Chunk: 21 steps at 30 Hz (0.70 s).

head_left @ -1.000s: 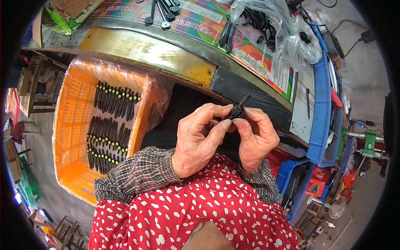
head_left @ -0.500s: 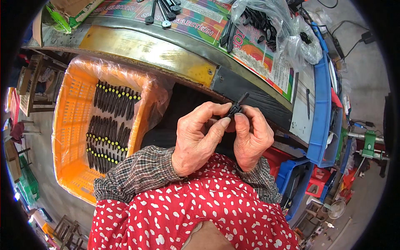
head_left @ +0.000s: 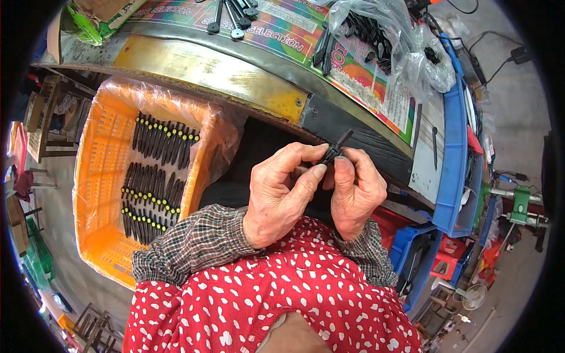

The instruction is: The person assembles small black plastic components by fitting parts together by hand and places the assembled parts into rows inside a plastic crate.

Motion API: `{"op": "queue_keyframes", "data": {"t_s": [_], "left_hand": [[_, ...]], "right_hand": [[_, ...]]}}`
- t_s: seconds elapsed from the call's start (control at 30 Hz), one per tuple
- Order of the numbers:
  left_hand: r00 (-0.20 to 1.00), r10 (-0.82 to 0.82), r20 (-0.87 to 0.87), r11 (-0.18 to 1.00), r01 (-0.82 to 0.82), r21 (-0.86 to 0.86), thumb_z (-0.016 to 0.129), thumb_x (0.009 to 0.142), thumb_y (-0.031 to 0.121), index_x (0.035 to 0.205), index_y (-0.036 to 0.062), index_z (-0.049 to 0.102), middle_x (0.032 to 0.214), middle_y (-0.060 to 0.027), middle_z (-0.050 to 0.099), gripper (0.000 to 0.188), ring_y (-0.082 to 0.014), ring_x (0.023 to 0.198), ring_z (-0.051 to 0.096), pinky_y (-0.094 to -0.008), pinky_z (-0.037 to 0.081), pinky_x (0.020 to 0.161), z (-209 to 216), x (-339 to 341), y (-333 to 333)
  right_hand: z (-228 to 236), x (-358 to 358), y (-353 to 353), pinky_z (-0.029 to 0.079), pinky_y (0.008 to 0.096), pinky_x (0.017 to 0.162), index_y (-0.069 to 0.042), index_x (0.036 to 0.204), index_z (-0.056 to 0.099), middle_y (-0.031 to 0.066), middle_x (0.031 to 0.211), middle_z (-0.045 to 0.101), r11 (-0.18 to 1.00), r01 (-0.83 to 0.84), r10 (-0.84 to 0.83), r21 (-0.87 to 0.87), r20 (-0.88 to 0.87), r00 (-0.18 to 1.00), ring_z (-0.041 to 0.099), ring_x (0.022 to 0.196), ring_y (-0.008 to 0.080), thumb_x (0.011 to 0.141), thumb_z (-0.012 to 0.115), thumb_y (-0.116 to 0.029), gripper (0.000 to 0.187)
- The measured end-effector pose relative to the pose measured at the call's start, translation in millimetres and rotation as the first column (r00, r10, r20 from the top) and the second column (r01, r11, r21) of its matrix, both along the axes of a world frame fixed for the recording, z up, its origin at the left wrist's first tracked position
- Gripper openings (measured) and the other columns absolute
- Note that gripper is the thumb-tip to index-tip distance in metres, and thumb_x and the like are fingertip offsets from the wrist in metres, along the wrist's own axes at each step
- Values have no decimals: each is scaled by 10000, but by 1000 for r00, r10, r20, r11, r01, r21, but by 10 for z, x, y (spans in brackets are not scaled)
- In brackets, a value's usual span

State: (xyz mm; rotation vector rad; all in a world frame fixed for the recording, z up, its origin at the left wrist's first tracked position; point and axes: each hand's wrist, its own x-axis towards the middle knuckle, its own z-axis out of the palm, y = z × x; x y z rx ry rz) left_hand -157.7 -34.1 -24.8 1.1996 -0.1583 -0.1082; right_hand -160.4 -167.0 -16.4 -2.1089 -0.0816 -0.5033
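Just off the bench edge, my left hand [head_left: 285, 191] pinches a small black plastic part [head_left: 339, 147] between thumb and forefinger. My right hand [head_left: 357, 191] grips the same part from the other side, thumb and forefinger closed against it. A dark narrow end of the part juts up and to the right; the rest is partly hidden by my fingertips. To the left stands an orange crate [head_left: 97, 176] lined with clear plastic. Inside it lie rows of slim black pieces [head_left: 154, 179] with yellow-green round spots.
Several black long-stemmed parts [head_left: 235, 20] lie on the printed sheet [head_left: 276, 35] covering the bench. A clear bag [head_left: 376, 29] of black pieces sits at the far right. Blue bins [head_left: 453, 159] flank the bench's right end. A metal strip [head_left: 212, 73] runs along its edge.
My right thumb and fingers have shifted slightly on the black part. Its protruding end has moved a little. My left hand stays nearly in place.
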Motion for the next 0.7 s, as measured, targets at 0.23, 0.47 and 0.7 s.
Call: {"op": "queue_keyframes", "data": {"t_s": [0.23, 0.47, 0.7], "left_hand": [[1000, -7, -16, 999, 6, -39, 543, 887, -26, 1124, -19, 572, 743, 17, 538, 239, -16, 582, 448, -167, 362, 496, 0, 10, 5], [999, 2, -49, 999, -4, -45, 560, 873, -23, 1092, -33, 579, 790, -12, 566, 220, -29, 615, 498, -174, 402, 517, 16, 10, 7], [997, -23, -74, 992, 13, -124, 560, 869, -29, 1076, -39, 590, 845, -19, 579, 209, -24, 635, 515, -168, 415, 528, 56, -15, 7]], "right_hand": [[12, 9, 28, 428, 262, 518, 19, 829, 601, 76, 669, 562, 999, 26, -25, 35, -27, 999, 536, 556, 148, 844, 670, -156, 189], [-69, 49, 2, 370, 198, 441, 52, 859, 609, 6, 620, 547, 999, 8, -5, -45, 63, 998, 472, 495, 45, 921, 578, -188, 250], [-79, 22, 54, 442, 259, 549, 20, 929, 568, 69, 748, 575, 994, 75, -81, 81, 81, 993, 551, 617, 131, 859, 665, -221, 270]]}}
